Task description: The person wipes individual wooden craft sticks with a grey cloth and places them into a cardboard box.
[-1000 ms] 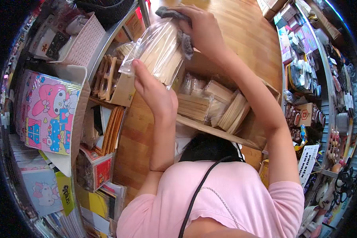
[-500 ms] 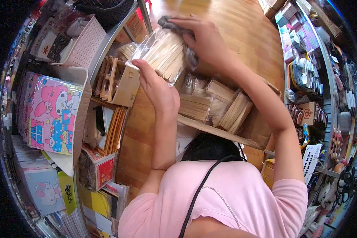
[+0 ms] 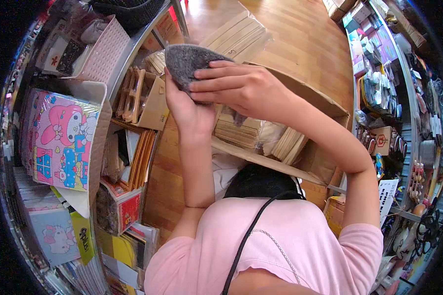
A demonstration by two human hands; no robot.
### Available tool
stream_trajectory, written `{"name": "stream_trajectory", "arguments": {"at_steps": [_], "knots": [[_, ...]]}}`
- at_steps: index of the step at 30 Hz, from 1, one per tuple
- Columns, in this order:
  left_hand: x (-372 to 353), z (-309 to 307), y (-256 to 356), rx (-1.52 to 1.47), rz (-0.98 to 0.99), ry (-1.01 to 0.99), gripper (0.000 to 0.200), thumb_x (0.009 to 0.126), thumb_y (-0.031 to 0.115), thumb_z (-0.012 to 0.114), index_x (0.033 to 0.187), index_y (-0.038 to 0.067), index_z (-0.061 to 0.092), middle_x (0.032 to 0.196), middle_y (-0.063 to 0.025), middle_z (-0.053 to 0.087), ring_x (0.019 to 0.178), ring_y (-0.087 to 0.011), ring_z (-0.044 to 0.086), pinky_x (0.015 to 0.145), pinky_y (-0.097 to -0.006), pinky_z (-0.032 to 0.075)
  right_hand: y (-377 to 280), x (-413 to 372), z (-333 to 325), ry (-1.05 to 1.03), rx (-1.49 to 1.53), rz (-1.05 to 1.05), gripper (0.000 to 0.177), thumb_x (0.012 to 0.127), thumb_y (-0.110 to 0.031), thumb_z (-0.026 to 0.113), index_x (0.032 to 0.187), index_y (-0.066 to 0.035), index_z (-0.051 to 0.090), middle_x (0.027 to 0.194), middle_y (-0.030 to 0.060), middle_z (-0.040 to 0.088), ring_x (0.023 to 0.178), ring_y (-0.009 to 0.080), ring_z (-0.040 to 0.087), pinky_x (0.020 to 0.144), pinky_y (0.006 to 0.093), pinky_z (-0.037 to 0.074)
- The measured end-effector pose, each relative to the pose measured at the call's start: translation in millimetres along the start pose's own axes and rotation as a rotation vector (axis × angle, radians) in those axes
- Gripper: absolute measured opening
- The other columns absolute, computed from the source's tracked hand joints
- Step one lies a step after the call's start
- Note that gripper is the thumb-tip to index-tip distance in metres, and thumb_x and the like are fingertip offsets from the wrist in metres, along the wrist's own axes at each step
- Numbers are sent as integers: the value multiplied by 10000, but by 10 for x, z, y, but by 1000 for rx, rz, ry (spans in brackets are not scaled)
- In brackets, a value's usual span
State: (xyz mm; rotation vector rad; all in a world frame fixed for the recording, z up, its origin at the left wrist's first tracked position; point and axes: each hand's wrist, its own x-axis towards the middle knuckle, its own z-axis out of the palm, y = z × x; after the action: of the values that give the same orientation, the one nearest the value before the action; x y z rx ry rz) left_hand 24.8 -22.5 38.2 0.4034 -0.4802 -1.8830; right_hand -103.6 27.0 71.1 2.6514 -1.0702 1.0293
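Observation:
A dark grey cloth (image 3: pixel 184 61) lies between my hands. My left hand (image 3: pixel 189 110) is upright beneath it, holding its lower side; its thumb edge shows and most of its fingers are hidden. From the right, my right hand (image 3: pixel 246 88) presses its fingers over the cloth and grips it. Beyond the cloth is a clear-wrapped packet of pale wooden sticks (image 3: pixel 238 37); what supports it is hidden. An open cardboard box (image 3: pixel 325 157) below my right forearm holds several wrapped bundles of wooden sticks (image 3: pixel 238 132).
Shelves with a pink basket (image 3: pixel 106 49), pictured folders (image 3: pixel 66 140) and wooden frames (image 3: pixel 142 160) stand on the left. On the right, a shelf (image 3: pixel 403 98) carries packaged goods. Wooden flooring (image 3: pixel 300 44) shows beyond the box.
The stick packet has left my left palm and now appears farther forward. The cloth has moved down and left onto my left hand and is spread wider, with my right hand lower over it.

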Motion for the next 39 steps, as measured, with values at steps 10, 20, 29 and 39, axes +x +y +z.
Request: {"name": "stream_trajectory", "arguments": {"at_steps": [10,20,29,39], "knots": [[-118,288,-93,206,142,225,607,919,513,294,1281,29,348,1237,-103,472,1100,-227,490,950,-360,385,178,66,-80,119,-175,190,407,671,-11,557,1069,-74,613,1137,80,583,1083,222,536,974,339,397],[-162,268,-81,214,197,283,632,924,513,280,1249,-17,390,1239,-153,461,1116,-234,472,965,-345,355,408,-8,-287,162,-292,280,440,673,1,562,1101,-94,603,1160,59,571,1095,198,524,913,322,446],[-95,235,-82,151,273,271,629,931,510,227,1252,-2,405,1257,-147,453,1124,-248,469,968,-365,363,133,33,26,78,-167,69,527,629,50,557,1134,-97,586,1174,77,559,1097,241,524,954,359,418],[-155,331,20,116,120,282,655,921,533,222,1285,6,357,1285,-149,428,1170,-258,438,985,-376,348,-181,82,157,74,-46,131,521,681,30,532,1186,-96,533,1245,81,503,1153,233,474,977,342,391]]}}
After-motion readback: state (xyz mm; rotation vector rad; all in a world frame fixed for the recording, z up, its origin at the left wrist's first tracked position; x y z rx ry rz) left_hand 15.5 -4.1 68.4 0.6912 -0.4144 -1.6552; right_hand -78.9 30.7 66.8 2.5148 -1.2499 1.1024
